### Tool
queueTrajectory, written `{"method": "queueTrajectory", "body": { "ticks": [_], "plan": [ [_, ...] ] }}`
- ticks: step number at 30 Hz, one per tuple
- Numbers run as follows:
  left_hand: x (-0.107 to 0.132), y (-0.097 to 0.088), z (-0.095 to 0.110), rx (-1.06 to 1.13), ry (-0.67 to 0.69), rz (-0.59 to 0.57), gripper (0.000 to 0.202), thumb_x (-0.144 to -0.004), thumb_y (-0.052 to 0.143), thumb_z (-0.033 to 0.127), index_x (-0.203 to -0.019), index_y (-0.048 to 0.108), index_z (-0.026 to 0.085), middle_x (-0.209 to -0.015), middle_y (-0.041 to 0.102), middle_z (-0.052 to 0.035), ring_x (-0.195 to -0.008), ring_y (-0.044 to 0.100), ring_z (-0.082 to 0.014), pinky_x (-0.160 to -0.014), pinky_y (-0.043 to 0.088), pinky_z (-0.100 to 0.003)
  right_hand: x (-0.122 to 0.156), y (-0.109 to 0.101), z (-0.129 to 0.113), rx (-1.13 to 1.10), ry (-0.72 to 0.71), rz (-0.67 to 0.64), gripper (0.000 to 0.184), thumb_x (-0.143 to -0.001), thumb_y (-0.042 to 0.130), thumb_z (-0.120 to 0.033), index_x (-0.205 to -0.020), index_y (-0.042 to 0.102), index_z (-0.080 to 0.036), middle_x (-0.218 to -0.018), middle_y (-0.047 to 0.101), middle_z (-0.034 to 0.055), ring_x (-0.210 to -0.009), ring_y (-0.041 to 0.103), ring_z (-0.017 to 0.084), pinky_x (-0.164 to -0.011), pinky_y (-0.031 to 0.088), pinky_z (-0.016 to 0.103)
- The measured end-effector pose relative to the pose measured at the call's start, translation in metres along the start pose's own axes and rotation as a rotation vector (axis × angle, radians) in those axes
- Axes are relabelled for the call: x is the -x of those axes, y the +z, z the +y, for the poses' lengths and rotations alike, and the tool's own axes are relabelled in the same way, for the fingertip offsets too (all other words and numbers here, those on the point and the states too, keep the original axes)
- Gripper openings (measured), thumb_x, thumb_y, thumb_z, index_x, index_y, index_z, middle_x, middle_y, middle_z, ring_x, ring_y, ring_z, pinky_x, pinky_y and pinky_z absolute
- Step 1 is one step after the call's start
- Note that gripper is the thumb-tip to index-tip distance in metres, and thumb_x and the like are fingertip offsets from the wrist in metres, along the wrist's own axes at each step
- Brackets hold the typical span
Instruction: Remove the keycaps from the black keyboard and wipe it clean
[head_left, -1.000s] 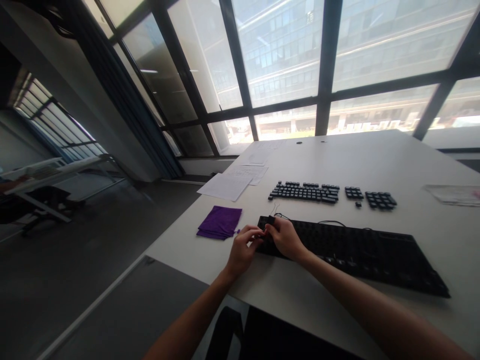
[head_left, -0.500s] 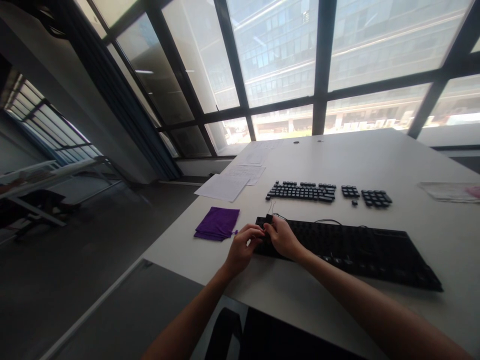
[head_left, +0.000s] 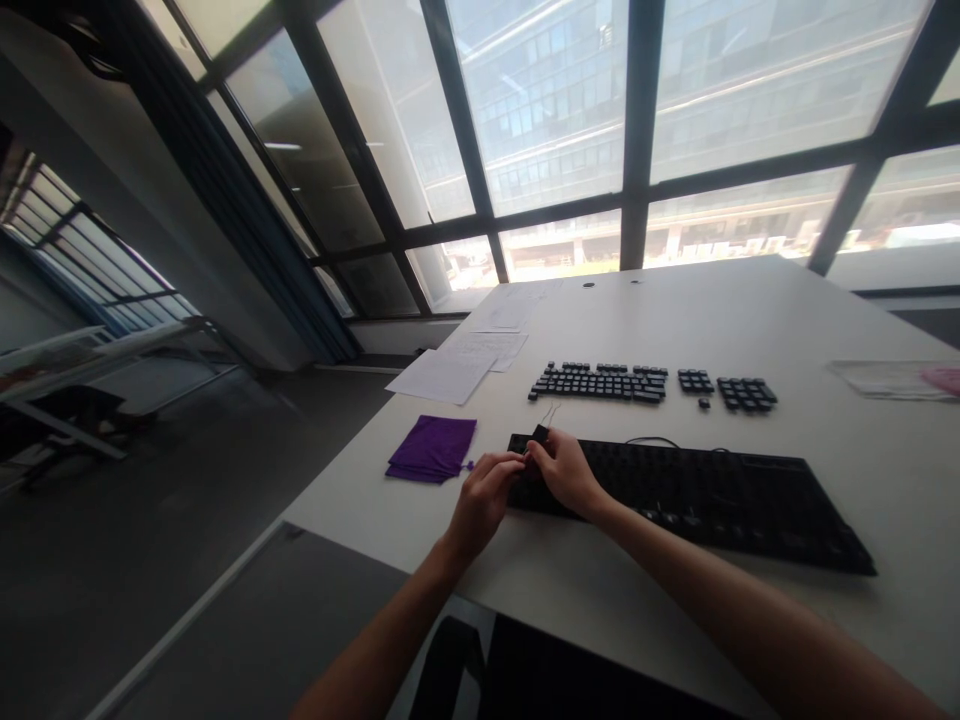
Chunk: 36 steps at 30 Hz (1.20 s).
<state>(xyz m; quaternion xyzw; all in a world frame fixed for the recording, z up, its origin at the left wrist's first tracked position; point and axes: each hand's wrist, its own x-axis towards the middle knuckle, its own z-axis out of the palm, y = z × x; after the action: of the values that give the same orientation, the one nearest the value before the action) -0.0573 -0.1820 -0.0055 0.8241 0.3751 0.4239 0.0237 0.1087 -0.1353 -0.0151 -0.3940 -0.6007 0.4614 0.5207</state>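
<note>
Over the left end of the keyboard [head_left: 720,492], the head view shows me a wire-tipped tool [head_left: 540,434], probably light and stiff, its prongs bendable, best held by the body. The right hand [head_left: 568,472] pinches it, angled inward; the left hand [head_left: 480,495] curls alongside, its grip I can't tell.

One black keyboard [head_left: 705,492], three keycap groups [head_left: 600,384], one purple cloth [head_left: 432,446]

Facing tall, dark-framed windows [head_left: 551,120] beyond a white desk [head_left: 720,320]. Finding overlapping white papers [head_left: 442,376] along its left side. Seeing a dark blue curtain [head_left: 215,185] and another table [head_left: 127,353] farther left.
</note>
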Motion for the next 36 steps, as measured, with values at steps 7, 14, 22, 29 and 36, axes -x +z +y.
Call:
{"method": "queueTrajectory", "body": {
  "ticks": [7, 14, 22, 29, 36],
  "plan": [
    [0.001, 0.001, 0.002, 0.010, -0.023, -0.003, 0.018, -0.096, 0.053, 0.012, -0.105, 0.066, 0.021, -0.106, 0.067, -0.0072, -0.100, 0.063, -0.0189, -0.087, 0.054, -0.034, 0.002, -0.002, -0.001, 0.040, -0.013, 0.020, 0.020, -0.088, 0.057, -0.031, -0.074, 0.058, -0.017, -0.066, 0.068, 0.0046, -0.060, 0.063, 0.018, -0.055, 0.044, 0.026],
    [0.006, 0.004, -0.004, -0.055, -0.044, -0.107, 0.034, -0.098, 0.047, 0.011, -0.126, 0.063, 0.022, -0.106, 0.061, -0.0091, -0.099, 0.060, -0.0200, -0.085, 0.054, -0.036, 0.001, -0.001, 0.000, 0.203, -0.067, 0.071, 0.021, -0.084, 0.061, -0.028, -0.067, 0.055, -0.018, -0.062, 0.062, 0.0012, -0.058, 0.056, 0.015, -0.054, 0.038, 0.025],
    [0.005, 0.002, -0.004, -0.038, -0.073, -0.116, 0.026, -0.097, 0.048, 0.012, -0.114, 0.066, 0.020, -0.104, 0.061, -0.0083, -0.095, 0.060, -0.0180, -0.082, 0.054, -0.032, 0.003, -0.001, -0.001, 0.099, -0.029, 0.005, 0.016, -0.086, 0.058, -0.025, -0.071, 0.056, -0.018, -0.066, 0.067, 0.0023, -0.061, 0.062, 0.017, -0.057, 0.043, 0.025],
    [-0.009, -0.004, -0.007, 0.184, -0.316, 0.049, 0.018, -0.090, 0.062, 0.019, -0.108, 0.066, 0.021, -0.105, 0.067, -0.0065, -0.096, 0.066, -0.0193, -0.082, 0.058, -0.031, 0.000, 0.001, 0.002, -0.029, 0.026, -0.003, 0.014, -0.089, 0.054, -0.028, -0.079, 0.056, -0.018, -0.063, 0.067, 0.0022, -0.057, 0.065, 0.017, -0.056, 0.048, 0.026],
    [-0.062, -0.001, -0.071, 0.028, -0.446, -0.087, 0.022, -0.083, 0.071, 0.036, -0.096, 0.073, 0.018, -0.086, 0.075, -0.0047, -0.077, 0.070, -0.0186, -0.074, 0.057, -0.030, 0.000, 0.001, 0.004, -0.006, 0.000, -0.019, 0.014, -0.090, 0.053, -0.028, -0.083, 0.058, -0.017, -0.064, 0.068, 0.0030, -0.058, 0.065, 0.017, -0.054, 0.048, 0.025]
  ]
}}
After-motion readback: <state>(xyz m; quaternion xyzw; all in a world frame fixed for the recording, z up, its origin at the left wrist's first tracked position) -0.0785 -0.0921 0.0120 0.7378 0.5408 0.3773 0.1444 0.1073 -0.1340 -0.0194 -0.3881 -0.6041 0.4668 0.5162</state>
